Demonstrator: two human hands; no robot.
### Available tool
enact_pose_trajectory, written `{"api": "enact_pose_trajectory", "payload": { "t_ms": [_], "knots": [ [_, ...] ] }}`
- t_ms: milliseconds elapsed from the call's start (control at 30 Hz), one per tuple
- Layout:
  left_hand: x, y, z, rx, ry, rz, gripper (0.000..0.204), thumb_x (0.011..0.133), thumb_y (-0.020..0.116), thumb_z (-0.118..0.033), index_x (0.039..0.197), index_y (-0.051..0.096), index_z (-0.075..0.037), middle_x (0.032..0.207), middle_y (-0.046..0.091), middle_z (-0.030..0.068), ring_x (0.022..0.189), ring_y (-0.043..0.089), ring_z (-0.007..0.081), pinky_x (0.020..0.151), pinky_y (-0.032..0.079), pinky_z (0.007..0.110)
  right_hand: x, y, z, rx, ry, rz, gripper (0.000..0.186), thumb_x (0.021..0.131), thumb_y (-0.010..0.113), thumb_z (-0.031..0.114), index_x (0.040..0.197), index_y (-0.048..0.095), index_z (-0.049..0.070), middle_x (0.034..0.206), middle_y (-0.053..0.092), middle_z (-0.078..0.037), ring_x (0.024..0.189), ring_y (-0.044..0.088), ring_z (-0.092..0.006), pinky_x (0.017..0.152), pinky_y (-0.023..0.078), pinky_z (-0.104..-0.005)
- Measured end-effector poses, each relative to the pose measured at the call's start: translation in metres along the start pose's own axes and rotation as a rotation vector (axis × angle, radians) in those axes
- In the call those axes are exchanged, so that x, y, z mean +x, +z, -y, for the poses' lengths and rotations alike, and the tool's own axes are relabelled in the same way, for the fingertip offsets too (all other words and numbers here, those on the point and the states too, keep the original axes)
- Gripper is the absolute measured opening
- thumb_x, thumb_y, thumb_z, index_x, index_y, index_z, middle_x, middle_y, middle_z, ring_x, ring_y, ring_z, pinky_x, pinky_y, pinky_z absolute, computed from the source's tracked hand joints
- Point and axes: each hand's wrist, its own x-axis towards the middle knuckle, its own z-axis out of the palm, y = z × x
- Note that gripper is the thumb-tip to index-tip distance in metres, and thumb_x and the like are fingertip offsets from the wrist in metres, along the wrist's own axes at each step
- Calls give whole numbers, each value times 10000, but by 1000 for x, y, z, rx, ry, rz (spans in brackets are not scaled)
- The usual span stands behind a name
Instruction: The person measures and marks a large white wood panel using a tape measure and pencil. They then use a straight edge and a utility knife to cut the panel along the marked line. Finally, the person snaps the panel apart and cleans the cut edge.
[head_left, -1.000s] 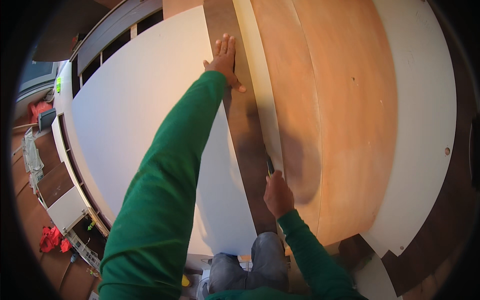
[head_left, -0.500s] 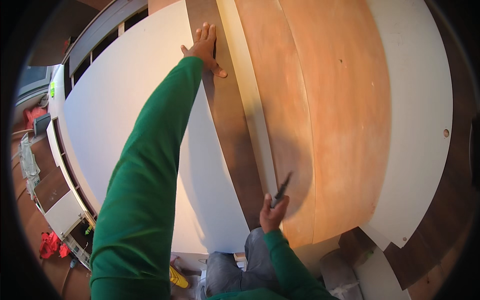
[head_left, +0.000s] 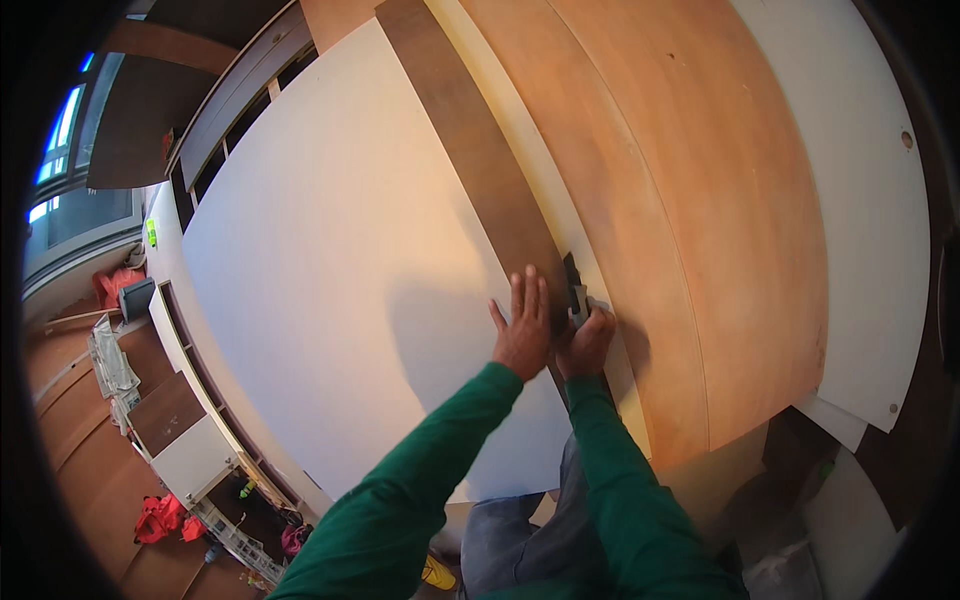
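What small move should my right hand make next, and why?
Probably slide the dark tool a little along the brown strip's right edge: your right hand grips it there, and your left hand lies spread beside it, partly over the strip.

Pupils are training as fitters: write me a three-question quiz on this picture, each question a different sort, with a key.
1. Which hand holds the grey-and-black tool?
2. True or false: the left hand is clenched in a fist.
3. What colour is the large panel directly left of the brown strip?
A) green
B) white
C) red

Key:
1. The right hand.
2. False; its fingers are extended.
3. B
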Motion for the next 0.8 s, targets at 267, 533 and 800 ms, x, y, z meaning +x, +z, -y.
{"api": "enact_pose_trajectory", "payload": {
  "t_ms": [267,533,800],
  "knots": [
    [-44,67,-34,-447,-40,-124,1084,836,722,-259,1575,-28,-3,1658,2,218,1537,-2,397,1132,123,723,6,-1,-10,-13,-50,-27,393,909,660,254,1138,536,-40,1084,582,-254,1028,542,-442,895,428,-517],
    [-45,71,-36,-201,-99,-200,1040,840,728,-295,1601,53,-83,1679,7,131,1553,2,304,1130,131,729,15,-13,15,240,94,-103,365,953,609,272,1129,518,-35,1067,569,-254,1024,547,-441,895,435,-514],
    [-39,41,-49,-46,-235,-19,1538,513,971,-425,1592,-77,-102,1675,-99,120,1547,-56,323,1129,163,729,-23,-106,-22,411,62,9,335,973,592,281,1116,566,-21,852,655,-211,762,656,-394,691,525,-446]
  ]
}}
